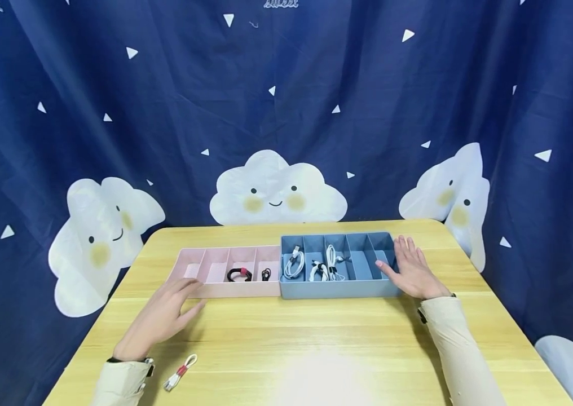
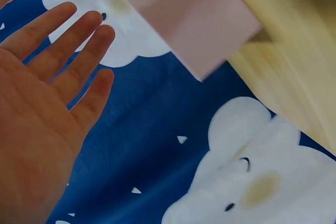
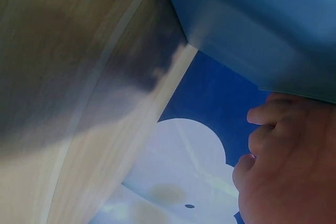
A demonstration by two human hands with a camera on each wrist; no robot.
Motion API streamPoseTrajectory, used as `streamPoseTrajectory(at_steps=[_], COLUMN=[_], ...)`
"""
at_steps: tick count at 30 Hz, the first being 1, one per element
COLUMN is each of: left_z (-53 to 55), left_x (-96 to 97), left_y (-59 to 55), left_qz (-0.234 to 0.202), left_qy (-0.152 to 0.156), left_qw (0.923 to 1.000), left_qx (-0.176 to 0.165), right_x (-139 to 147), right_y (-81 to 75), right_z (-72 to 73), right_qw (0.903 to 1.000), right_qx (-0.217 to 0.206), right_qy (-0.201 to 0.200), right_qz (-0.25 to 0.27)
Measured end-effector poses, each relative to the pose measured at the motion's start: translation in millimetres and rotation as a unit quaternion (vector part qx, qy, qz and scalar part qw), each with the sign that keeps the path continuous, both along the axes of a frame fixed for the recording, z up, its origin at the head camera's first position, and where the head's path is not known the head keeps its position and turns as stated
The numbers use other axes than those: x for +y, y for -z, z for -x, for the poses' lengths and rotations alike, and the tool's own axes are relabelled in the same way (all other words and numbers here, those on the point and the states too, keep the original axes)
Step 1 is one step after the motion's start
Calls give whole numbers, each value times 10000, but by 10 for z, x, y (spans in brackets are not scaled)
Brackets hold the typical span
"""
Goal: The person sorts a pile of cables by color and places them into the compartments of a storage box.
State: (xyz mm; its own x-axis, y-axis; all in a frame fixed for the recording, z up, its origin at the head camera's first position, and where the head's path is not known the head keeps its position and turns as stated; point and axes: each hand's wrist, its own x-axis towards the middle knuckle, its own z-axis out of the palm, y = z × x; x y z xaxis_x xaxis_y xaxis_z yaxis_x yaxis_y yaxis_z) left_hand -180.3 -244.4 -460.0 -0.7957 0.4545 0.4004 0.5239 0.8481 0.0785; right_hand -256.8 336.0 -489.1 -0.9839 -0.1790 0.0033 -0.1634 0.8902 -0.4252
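Note:
A pink divided box (image 1: 238, 290) and a blue divided box (image 1: 339, 290) stand end to end on the table. My left hand (image 1: 162, 316) is at the pink box's front left corner, fingers extended; the left wrist view shows its bare palm (image 2: 42, 98) beside the pink wall (image 2: 210, 24). My right hand (image 1: 415, 273) lies along the blue box's right end, thumb over its front right corner. The pink box holds a black cable (image 1: 233, 272) with a red tie and a smaller black cable (image 1: 265, 274). White cables (image 1: 294, 265) lie in the blue box's left compartments.
A short white cable (image 1: 177, 376) with a red tie lies on the wooden table (image 1: 246, 344), near my left wrist. Behind the table's back edge hangs a dark blue curtain (image 1: 180, 124) with white clouds and triangles.

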Motion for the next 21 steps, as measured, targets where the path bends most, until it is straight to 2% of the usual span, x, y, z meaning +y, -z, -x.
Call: streamPoseTrajectory(at_steps=[6, 9, 16, 21], left_z=[-150, -240, -457, -575], left_x=[-182, -251, -379, -437], left_y=[91, 137, 223, 288], left_qz=[122, 225, 524, 633], left_qy=[207, 227, -140, -218], left_qw=[9996, 9994, 9982, 9974], left_qx=[147, 106, -255, -283], right_x=[-12, -19, -20, -23], right_y=[8, 12, 4, 3], right_z=[1, -1, -2, -3], right_qw=[10000, 10000, 10000, 10000], right_qx=[12, -3, 20, 39], right_qy=[-17, -31, -44, -37], right_qz=[5, 23, 71, 29])
